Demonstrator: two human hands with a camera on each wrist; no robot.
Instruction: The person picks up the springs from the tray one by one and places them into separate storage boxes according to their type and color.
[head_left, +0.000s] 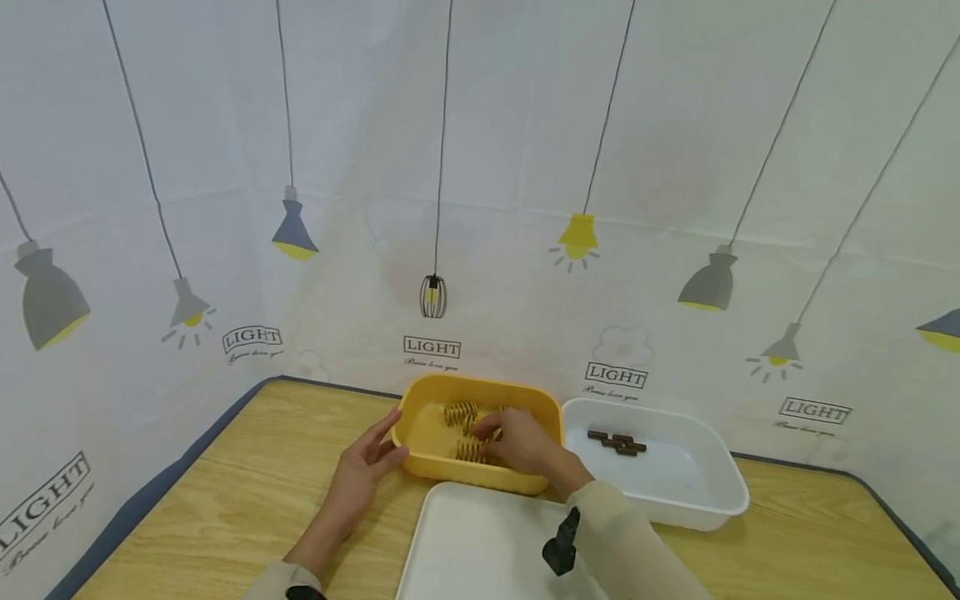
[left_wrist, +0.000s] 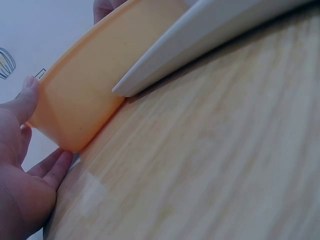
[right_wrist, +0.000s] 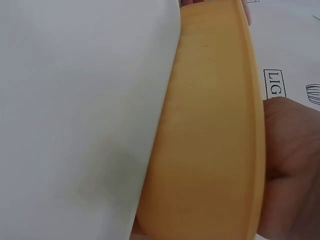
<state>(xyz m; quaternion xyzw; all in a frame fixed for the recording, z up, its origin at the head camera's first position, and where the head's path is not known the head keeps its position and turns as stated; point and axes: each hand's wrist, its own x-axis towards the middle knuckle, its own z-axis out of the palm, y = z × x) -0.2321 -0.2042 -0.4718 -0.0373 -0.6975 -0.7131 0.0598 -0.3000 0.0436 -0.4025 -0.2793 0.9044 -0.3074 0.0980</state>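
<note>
A yellow plastic bin [head_left: 438, 468] stands at the back of the table with several brass-coloured coil springs [head_left: 461, 412] inside. My left hand [head_left: 358, 475] holds the bin at its left end, thumb by the front corner. In the left wrist view, fingertips [left_wrist: 59, 170] meet the bin's lower edge. My right hand [head_left: 521, 442] reaches over the front rim into the bin, fingers bent down among the springs. Its fingertips are right at a spring near the front wall; I cannot tell whether they pinch it. In the right wrist view the bin wall [right_wrist: 210, 120] hides those fingers.
To the right stands a white bin [head_left: 697, 500] with several short dark brown cylindrical pieces [head_left: 618, 442] in it. A shallow white tray [head_left: 472, 542] lies in front of the yellow bin, beneath my right forearm. A white cloth printed with lamps [head_left: 510, 317] hangs behind the table.
</note>
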